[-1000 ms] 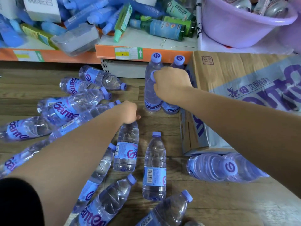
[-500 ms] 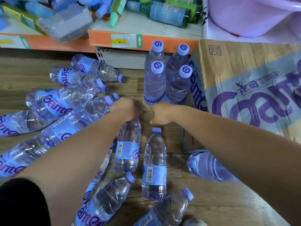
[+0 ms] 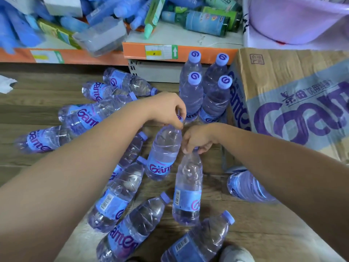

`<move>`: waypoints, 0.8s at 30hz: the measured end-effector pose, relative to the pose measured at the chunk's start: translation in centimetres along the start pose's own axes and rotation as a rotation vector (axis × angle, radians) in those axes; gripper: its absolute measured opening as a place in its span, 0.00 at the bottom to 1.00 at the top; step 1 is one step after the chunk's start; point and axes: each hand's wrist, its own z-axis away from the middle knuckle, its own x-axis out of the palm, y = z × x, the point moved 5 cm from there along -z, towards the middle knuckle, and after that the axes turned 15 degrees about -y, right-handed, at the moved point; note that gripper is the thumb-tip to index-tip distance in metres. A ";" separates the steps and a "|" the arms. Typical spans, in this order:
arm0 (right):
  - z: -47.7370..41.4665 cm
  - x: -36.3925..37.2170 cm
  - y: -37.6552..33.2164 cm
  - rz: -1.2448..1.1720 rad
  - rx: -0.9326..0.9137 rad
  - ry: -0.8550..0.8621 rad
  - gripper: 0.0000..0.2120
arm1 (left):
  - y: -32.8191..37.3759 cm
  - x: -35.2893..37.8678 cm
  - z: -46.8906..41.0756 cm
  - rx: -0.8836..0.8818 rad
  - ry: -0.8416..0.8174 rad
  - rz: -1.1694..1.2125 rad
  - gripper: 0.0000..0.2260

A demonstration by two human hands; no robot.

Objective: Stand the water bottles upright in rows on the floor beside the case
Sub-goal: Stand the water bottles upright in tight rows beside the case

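Observation:
Several clear water bottles with purple caps stand upright (image 3: 191, 95) in two short rows against the cardboard case (image 3: 294, 95). My left hand (image 3: 170, 110) is shut on the cap of a water bottle (image 3: 164, 154), which is tilted up off the floor. My right hand (image 3: 198, 138) grips the cap of another water bottle (image 3: 188, 188), also raised at its neck. Many more bottles lie flat on the wooden floor, to the left (image 3: 88, 118) and at the front (image 3: 130, 233).
An orange-edged shelf (image 3: 181, 52) piled with blue and green bottles runs along the back. A lilac basin (image 3: 294, 19) sits above the case. One bottle (image 3: 247, 188) lies at the case's near corner. A scrap of white paper (image 3: 5, 84) lies far left.
Both hands have closed on the caps of two lying bottles and tipped their necks up off the floor. A second ago my right hand was at the upright bottles.

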 end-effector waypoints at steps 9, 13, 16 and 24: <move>8.4 -1.8 -1.8 0.014 -0.114 0.446 0.08 | 2.5 -1.2 1.5 0.011 0.165 -0.170 0.10; 10.9 -2.1 -1.8 0.083 -0.117 0.689 0.04 | 3.0 -1.6 1.7 -0.021 0.234 -0.235 0.14; 11.7 -2.6 -0.8 0.055 -0.096 0.812 0.04 | 2.9 -1.7 1.6 -0.050 0.258 -0.248 0.12; 11.9 -3.9 1.1 0.005 -0.045 0.927 0.11 | 3.4 -1.4 0.1 -0.007 0.287 -0.368 0.10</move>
